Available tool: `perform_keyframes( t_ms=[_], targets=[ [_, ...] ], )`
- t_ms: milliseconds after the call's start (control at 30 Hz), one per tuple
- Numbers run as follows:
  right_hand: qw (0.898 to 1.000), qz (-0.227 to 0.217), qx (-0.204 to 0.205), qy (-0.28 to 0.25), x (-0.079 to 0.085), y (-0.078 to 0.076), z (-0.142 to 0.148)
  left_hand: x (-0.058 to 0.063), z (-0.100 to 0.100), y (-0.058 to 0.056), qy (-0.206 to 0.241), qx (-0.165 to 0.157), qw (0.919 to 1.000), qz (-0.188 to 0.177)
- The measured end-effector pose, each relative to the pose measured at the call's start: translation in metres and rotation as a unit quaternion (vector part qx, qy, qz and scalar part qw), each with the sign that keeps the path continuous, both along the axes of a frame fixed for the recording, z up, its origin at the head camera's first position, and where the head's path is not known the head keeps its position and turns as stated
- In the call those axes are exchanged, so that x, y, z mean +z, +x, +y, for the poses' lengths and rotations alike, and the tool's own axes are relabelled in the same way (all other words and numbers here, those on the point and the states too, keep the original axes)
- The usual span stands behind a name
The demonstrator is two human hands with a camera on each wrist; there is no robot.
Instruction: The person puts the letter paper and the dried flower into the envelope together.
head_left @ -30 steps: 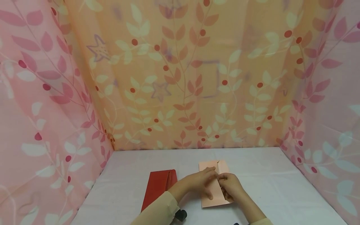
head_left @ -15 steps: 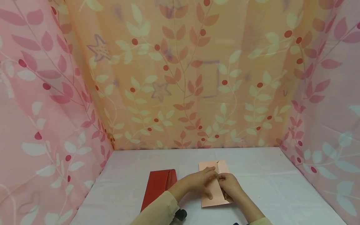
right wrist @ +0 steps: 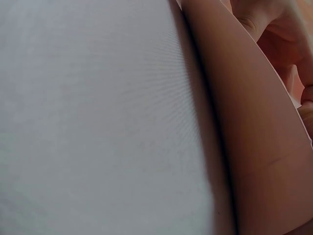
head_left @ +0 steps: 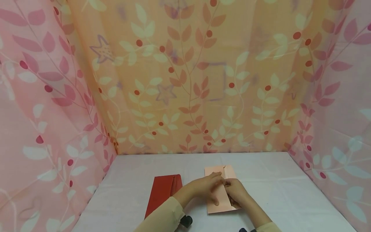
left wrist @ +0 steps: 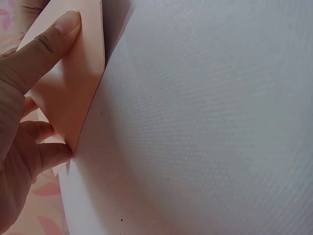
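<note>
A peach paper envelope (head_left: 215, 206) lies on the white table with its long side opening facing right. My left hand (head_left: 206, 187) holds it from the left. In the left wrist view the thumb (left wrist: 66, 24) presses on the paper's face, and bent fingers (left wrist: 49, 154) touch its far edge. My right hand (head_left: 238, 193) is at the opening, its fingers curled at the paper's edge and partly hidden inside. The front panel (right wrist: 259, 122) bows up in the right wrist view. Whether anything is inside cannot be seen.
A red envelope (head_left: 159, 193) lies left of the peach one, partly behind my left forearm. The white table (head_left: 278, 193) meets a patterned curtain (head_left: 188, 96) at the back, with pink patterned curtains (head_left: 43, 129) at both sides.
Both hands stay in nearly the same place at the peach envelope. The right hand's fingers shift very slightly at the opening.
</note>
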State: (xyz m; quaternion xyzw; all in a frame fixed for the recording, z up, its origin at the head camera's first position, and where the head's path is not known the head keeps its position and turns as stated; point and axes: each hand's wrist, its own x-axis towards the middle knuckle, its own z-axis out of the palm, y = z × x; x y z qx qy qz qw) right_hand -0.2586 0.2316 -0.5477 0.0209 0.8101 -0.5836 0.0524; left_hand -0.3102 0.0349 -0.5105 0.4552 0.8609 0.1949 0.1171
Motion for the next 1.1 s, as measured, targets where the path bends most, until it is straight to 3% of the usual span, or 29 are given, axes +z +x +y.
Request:
perform_keyframes(
  t_ms=[333, 633, 933, 1100],
  targets=[
    [0.998, 0.015, 0.030, 0.044, 0.005, 0.002, 0.003, 0.003, -0.001, 0.002, 0.001, 0.003, 1.0000, -0.006],
    [0.996, 0.027, 0.078, 0.031, 0.012, 0.010, 0.011, 0.004, 0.000, 0.002, 0.002, 0.005, 0.9999, -0.013],
    [0.988, 0.081, 0.054, 0.123, 0.018, 0.021, 0.020, 0.002, 0.001, 0.002, 0.006, -0.003, 0.9999, -0.008],
    [0.985, 0.085, 0.035, 0.145, 0.022, 0.028, 0.023, 0.001, 0.002, 0.000, 0.000, -0.011, 0.9999, -0.002]
  ],
)
